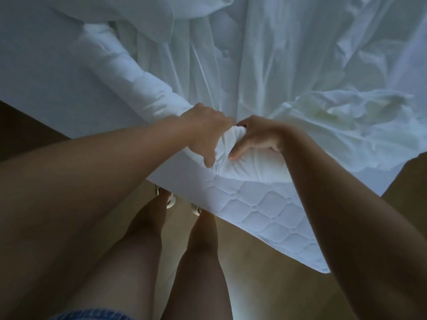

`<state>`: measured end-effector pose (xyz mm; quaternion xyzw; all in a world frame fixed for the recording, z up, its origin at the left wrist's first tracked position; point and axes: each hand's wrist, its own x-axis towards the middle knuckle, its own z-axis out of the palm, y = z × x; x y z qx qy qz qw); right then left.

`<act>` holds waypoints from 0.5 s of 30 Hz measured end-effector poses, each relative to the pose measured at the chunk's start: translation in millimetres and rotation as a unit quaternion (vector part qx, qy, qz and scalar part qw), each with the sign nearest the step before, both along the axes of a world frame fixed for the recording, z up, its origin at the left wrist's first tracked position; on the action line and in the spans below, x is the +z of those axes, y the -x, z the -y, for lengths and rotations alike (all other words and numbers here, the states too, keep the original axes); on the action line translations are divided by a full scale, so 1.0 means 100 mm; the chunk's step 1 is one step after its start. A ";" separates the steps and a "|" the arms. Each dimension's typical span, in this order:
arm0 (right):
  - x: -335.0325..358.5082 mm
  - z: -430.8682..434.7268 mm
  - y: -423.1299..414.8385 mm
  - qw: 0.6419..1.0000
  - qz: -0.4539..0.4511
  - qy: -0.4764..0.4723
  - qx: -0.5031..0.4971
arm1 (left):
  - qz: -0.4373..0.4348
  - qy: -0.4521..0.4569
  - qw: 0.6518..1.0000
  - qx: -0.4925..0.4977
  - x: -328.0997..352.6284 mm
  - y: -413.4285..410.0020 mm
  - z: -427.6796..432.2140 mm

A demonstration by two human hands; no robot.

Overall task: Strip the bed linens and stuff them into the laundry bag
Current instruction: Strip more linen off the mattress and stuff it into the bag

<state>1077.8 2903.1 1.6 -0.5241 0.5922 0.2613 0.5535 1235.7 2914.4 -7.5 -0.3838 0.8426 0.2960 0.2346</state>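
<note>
Our left hand point(205, 132) and then our right hand point(256, 135) both clutch the rumpled white cotton bed sheet point(231, 142), bunched at the quilted white mattress's point(261, 204) near corner. Tan wooden floor point(254, 273) lies open along both edges.

Dim room, pale wooden floor point(254, 276)

Left hand point(205, 132) and right hand point(256, 137) close together, fingers curled
</note>
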 end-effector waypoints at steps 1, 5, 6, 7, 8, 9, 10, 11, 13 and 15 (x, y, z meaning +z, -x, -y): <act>0.01 -0.04 -0.02 1.000 0.006 -0.002 -0.014 | 0.012 -0.029 1.000 -0.004 0.00 0.01 0.03; 0.10 -0.49 -0.04 0.962 -0.067 0.228 0.133 | 0.041 -0.085 0.995 0.000 -0.03 0.11 0.17; 0.15 -0.67 -0.02 0.936 -0.091 0.291 0.174 | 0.037 -0.112 0.993 0.000 -0.04 0.15 0.23; 0.17 -0.84 0.01 0.910 -0.113 0.334 0.217 | 0.036 -0.144 0.989 0.004 -0.04 0.17 0.28; 0.13 -0.98 0.04 0.880 -0.140 0.371 0.262 | 0.038 -0.176 0.984 0.014 -0.04 0.18 0.33; 0.05 -1.06 0.07 0.853 -0.167 0.394 0.297 | 0.040 -0.198 0.979 0.030 -0.04 0.18 0.36; -0.03 -1.07 0.08 0.839 -0.194 0.398 0.316 | 0.039 -0.203 0.977 0.051 -0.04 0.18 0.37; -0.07 -1.01 0.07 0.828 -0.209 0.411 0.320 | 0.037 -0.183 0.980 0.070 -0.03 0.18 0.34; -0.08 -0.74 0.09 0.834 -0.200 0.396 0.328 | 0.044 -0.059 0.992 0.102 0.01 0.20 0.18; -0.04 -0.39 0.16 0.876 -0.137 0.333 0.320 | 0.057 0.079 0.992 0.084 0.06 0.25 -0.09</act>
